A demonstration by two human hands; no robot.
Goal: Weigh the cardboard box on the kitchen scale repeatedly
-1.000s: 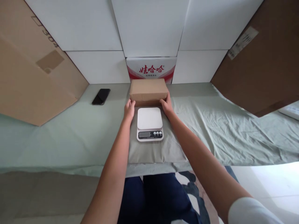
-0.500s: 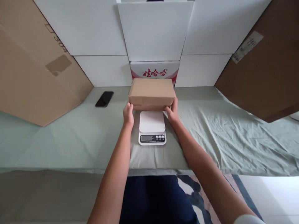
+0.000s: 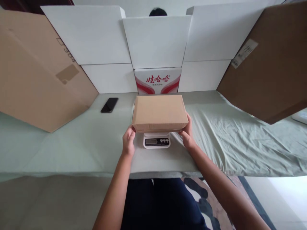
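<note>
A closed brown cardboard box is held level between my two hands, over the white kitchen scale. My left hand grips its near left corner, the thumb at the front and the other fingers partly hidden by the box. At the near right corner, my right hand holds the box the same way. The box covers the scale's platform; only the front panel with a display and several round buttons shows. Whether the box rests on the platform or hangs just above it, I cannot tell.
A black phone lies on the green cloth to the left. White boxes and a red-and-white printed carton form a wall behind. Large brown cardboard panels stand at both sides. The table's front edge is near my lap.
The cardboard box has come toward me, from behind the scale to over its platform, with both hands still gripping it. The camera view has tilted up slightly.
</note>
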